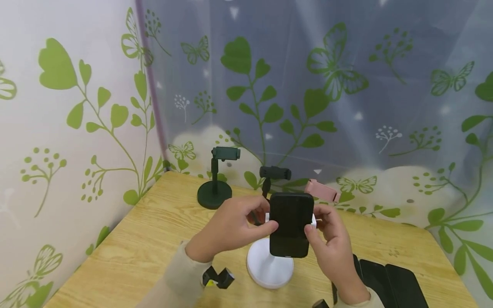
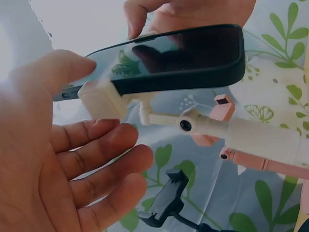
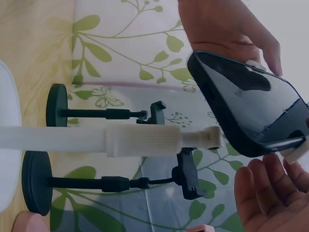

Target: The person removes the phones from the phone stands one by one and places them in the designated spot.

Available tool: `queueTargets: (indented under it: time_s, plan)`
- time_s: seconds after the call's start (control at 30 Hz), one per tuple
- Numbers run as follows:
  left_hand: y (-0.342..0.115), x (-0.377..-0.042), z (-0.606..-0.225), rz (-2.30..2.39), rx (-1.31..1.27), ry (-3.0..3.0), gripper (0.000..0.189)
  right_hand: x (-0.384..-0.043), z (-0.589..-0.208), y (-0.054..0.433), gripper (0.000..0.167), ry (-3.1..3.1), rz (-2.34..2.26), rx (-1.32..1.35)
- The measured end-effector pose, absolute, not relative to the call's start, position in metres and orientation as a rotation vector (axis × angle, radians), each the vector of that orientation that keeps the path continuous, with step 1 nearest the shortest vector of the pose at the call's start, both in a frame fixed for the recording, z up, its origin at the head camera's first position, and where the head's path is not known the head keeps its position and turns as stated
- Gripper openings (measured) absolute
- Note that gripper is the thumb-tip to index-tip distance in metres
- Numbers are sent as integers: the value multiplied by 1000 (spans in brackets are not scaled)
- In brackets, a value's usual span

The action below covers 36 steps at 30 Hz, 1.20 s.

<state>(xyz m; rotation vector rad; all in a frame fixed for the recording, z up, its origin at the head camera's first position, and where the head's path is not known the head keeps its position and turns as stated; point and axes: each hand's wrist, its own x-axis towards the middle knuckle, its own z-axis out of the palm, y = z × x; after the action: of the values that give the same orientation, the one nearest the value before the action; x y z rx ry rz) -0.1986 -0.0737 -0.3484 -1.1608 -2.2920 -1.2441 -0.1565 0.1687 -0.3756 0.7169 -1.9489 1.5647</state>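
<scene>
A black smartphone (image 1: 290, 226) stands upright in the clamp of a white phone stand (image 1: 269, 267), screen toward me. My left hand (image 1: 233, 226) pinches its left side, thumb on the front edge and fingers behind. In the left wrist view the index fingertip meets the white clamp end (image 2: 102, 100), while the other fingers stay loosely bent below. On the opposite side my right hand (image 1: 333, 244) pinches the phone, thumb on the front edge and fingers behind. The stand's white pole (image 3: 145, 140) shows in the right wrist view.
Behind stand a dark green phone stand (image 1: 214, 194), a black one (image 1: 275, 172) and a pink one (image 1: 322, 191). Several flat black devices (image 1: 400, 282) lie at the right on the wooden table (image 1: 135, 239). A patterned curtain (image 1: 277, 107) hangs behind the table.
</scene>
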Motion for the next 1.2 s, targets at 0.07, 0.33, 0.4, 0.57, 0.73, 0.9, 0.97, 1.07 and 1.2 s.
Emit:
queueTargets:
  time_s: [0.07,0.33,0.4,0.57,0.73,0.9,0.97,1.07,1.2]
  plan:
    - [-76,-199,-348,-1242,-1155,-2311,14,-157,-374,170,32,-1947,1533,722]
    - [-79,-201,-345,-1159,-1188,-2353,17,-159,-373,173,40,-1952,1439,785]
    - [-79,-201,-345,-1142,-1195,-2362,18,-159,-373,172,40,-1948,1433,791]
    - [-78,-202,-346,-1103,-1223,-2372,22,-157,-371,172,39,-1970,1449,757]
    - [-77,-202,-348,-1076,-1231,-2374,24,-154,-370,172,39,-1975,1490,736]
    - [-76,-202,-348,-1064,-1226,-2363,23,-153,-370,173,39,-1970,1488,758]
    - [-76,-202,-349,-1051,-1224,-2358,23,-153,-369,173,39,-1970,1479,767]
    - [-76,-202,-349,-1034,-1222,-2351,24,-153,-369,173,37,-1980,1483,758]
    - [-75,-202,-350,-1016,-1218,-2345,25,-151,-368,172,33,-2021,1494,704]
